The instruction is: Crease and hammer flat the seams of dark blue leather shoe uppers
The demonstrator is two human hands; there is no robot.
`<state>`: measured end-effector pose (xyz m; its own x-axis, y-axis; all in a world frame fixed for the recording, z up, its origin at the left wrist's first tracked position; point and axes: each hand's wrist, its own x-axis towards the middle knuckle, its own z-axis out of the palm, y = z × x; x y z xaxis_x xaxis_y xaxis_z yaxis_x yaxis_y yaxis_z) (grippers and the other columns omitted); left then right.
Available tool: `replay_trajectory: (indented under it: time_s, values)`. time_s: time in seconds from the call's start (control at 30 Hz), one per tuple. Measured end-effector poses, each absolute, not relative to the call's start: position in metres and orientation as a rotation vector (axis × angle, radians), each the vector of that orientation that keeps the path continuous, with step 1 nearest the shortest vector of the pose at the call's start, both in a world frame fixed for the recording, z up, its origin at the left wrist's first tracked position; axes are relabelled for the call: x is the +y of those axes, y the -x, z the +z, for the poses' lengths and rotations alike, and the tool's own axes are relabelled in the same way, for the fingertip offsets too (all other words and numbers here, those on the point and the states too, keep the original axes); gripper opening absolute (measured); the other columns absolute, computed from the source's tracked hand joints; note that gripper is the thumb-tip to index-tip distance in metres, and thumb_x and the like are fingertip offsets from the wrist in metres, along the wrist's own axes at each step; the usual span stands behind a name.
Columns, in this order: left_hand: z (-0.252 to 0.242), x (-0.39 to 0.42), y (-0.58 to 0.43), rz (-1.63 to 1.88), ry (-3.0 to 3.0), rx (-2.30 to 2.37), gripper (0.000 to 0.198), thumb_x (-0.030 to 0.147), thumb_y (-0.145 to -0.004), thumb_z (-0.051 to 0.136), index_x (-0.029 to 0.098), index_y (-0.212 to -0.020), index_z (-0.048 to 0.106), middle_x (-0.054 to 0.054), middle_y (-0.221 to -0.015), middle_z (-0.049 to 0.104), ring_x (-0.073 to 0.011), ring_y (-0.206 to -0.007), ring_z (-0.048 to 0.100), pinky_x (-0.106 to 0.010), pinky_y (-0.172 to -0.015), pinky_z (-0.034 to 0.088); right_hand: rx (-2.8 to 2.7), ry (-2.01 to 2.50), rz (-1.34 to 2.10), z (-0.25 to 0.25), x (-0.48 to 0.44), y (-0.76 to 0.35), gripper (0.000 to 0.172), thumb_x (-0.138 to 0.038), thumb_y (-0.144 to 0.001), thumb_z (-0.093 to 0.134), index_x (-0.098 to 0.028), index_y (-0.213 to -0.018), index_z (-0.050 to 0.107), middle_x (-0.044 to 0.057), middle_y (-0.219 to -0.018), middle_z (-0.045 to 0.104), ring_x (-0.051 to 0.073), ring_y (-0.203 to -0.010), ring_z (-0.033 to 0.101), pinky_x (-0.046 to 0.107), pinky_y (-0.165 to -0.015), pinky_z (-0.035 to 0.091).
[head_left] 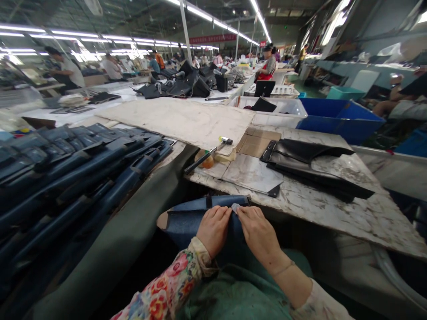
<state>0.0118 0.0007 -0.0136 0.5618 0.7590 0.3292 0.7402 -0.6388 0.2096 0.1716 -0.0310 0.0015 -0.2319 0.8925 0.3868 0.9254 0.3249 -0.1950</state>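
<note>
A blue leather bag piece (190, 226) rests on my lap, over a green apron (240, 289), below the table's front edge. It has a dark edge line, a small strap across its upper part and a tan patch at its left end. My left hand (215, 229) grips the piece's upper edge, fingers pressed together. Close on its right, my right hand (260, 233) pinches the same edge. A small whitish cover or scrap (235, 208) shows at the right hand's fingertips; I cannot tell which. The undersides of both hands' grips are hidden.
Stacked blue leather pieces (83, 178) fill the left side. On the worktable (233, 171) lie a hammer (203, 161), an orange-brown lump (208, 162), a cream sheet (180, 118) and black leather pieces (310, 164). White (283, 120) and blue (340, 118) bins stand behind. Several people work farther off.
</note>
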Motion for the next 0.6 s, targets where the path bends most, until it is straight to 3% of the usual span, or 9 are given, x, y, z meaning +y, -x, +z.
replay_trajectory:
  time_s: [0.27,0.6]
  values:
    - [-0.009,-0.004,0.014,0.637,-2.756,1.496,0.030,0.012,-0.085,0.045,0.016,-0.112,0.056,-0.007,-0.109,0.062,-0.0219,-0.102,0.052,-0.039,-0.089,0.041,-2.245,1.547,-0.048,0.000,-0.024,-0.141,0.033,-0.008,-0.086,0.043,-0.012,-0.117,0.054,0.010,-0.104,0.058,0.022,-0.096,0.048,0.036,-0.086,0.048]
    - [-0.024,-0.020,0.044,0.821,-2.717,1.716,0.035,0.019,-0.089,0.040,0.013,-0.121,0.051,-0.009,-0.120,0.057,-0.0230,-0.110,0.048,-0.035,-0.090,0.039,-2.242,1.426,0.090,0.000,-0.017,-0.130,0.030,-0.010,-0.085,0.048,-0.014,-0.114,0.056,0.010,-0.101,0.058,0.021,-0.096,0.050,0.035,-0.084,0.049]
